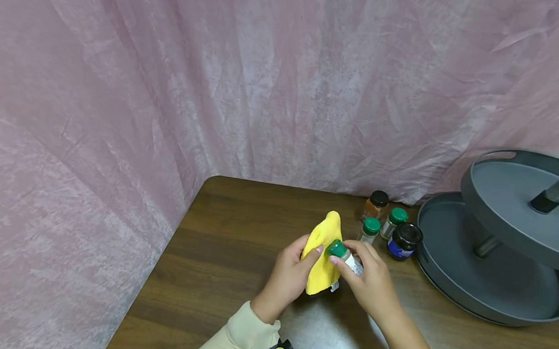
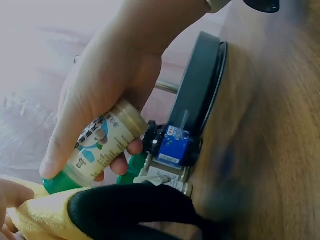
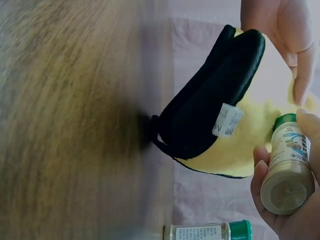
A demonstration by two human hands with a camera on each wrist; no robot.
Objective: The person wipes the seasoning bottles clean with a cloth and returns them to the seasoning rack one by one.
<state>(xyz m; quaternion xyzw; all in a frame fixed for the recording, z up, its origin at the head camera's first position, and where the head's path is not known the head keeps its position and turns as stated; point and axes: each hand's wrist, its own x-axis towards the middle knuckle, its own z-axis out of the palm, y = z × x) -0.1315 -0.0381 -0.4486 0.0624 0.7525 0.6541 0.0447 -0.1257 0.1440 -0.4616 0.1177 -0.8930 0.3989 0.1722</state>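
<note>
In the head view my left hand (image 1: 284, 275) grips a soft yellow fabric piece (image 1: 323, 276), thumb across its front. Black lining and a small white tag (image 3: 228, 120) show on it in the right wrist view. My right hand (image 1: 372, 287) holds a small spice jar (image 1: 353, 264) by its sides, fingers and thumb around it. The jar is tilted, its green cap (image 3: 285, 119) right at the yellow fabric. A printed label (image 2: 100, 145) and pale contents show through the clear jar in the left wrist view.
Behind my right hand stand two green-capped jars (image 1: 371, 226), an orange-brown jar with a black lid (image 1: 376, 203) and a dark jar with a blue label (image 1: 404, 241). A grey two-tier round tray (image 1: 487, 307) occupies the table's right side. A pink curtain (image 1: 284, 89) hangs behind the wooden table (image 1: 196, 276).
</note>
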